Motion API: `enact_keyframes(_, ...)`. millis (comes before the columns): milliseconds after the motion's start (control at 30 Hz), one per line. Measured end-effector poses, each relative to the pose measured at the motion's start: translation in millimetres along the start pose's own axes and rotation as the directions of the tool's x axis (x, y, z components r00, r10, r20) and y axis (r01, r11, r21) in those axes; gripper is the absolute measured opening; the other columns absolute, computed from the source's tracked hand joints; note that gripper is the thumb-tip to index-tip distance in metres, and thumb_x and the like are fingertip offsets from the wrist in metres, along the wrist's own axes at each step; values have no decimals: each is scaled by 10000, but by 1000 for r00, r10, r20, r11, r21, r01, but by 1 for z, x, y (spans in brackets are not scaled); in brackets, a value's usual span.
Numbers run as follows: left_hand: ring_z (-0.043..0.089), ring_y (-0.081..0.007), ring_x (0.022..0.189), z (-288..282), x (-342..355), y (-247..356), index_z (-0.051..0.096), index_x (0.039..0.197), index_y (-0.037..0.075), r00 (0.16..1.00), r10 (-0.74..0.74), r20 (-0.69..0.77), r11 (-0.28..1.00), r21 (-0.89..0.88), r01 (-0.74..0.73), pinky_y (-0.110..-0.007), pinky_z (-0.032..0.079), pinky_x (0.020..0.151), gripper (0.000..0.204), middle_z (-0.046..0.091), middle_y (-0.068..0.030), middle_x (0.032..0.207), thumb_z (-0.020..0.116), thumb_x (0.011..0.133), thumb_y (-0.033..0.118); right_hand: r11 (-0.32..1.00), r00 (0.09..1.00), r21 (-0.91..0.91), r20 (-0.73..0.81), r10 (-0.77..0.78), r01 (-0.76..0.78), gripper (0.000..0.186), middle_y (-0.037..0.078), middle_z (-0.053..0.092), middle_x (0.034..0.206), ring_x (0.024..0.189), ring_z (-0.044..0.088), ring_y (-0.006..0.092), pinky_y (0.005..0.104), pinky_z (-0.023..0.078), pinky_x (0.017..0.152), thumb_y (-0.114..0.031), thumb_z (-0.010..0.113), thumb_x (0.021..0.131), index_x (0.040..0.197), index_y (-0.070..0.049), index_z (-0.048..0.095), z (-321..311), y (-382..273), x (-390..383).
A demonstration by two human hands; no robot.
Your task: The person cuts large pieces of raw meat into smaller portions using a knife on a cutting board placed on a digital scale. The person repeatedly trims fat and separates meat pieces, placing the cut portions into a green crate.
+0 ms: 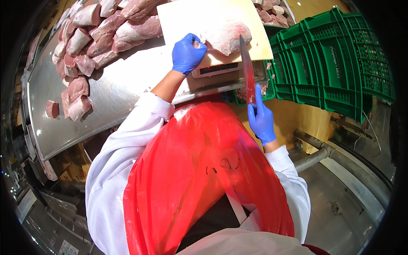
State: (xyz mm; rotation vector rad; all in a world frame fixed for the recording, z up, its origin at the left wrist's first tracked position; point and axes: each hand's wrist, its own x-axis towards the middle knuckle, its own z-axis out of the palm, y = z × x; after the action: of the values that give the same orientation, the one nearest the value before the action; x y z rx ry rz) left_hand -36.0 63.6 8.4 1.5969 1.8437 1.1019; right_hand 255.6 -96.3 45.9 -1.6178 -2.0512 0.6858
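Note:
A pale pink slab of raw meat with whitish fat lies on a cream cutting board. At its left end my left hand, in a blue glove, is closed with curled fingers gripping the meat's edge. My right hand, also blue-gloved, is closed around the handle of a long knife. The blade points away from me, its tip at the right end of the meat. Most of the handle is hidden in my fingers.
Many raw meat chunks are heaped on the steel table to the left, with a small piece apart. A scale shows beneath the board's near edge. Green crates stand at right, near a metal pipe.

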Motion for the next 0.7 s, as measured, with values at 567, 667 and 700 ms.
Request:
enact_keyframes(567,718,-359,751,-31,40,-44,695,871,43,993,113,38,985,-138,-107,-414,570,718,198,715,-196,817,729,782,216,871,933,-449,189,308,-197,887,230,647,841,681,674,454,575,552,618,-61,547,874,1661,-210,165,59,-122,36)
enact_keyframes(667,723,-343,720,-41,65,-54,692,846,49,997,47,66,998,-39,-44,-413,570,691,183,701,-194,777,717,802,225,864,903,-458,251,349,-207,898,237,652,838,665,657,469,569,545,607,-45,532,869,1664,-207,145,45,-129,5)
enact_keyframes(700,729,-266,705,-50,73,-46,707,923,25,993,4,117,1000,-5,-4,-367,568,697,248,714,-158,772,728,815,247,898,920,-396,247,304,-191,879,230,644,812,674,657,460,558,532,595,-54,530,880,1663,-204,161,39,-123,-8)
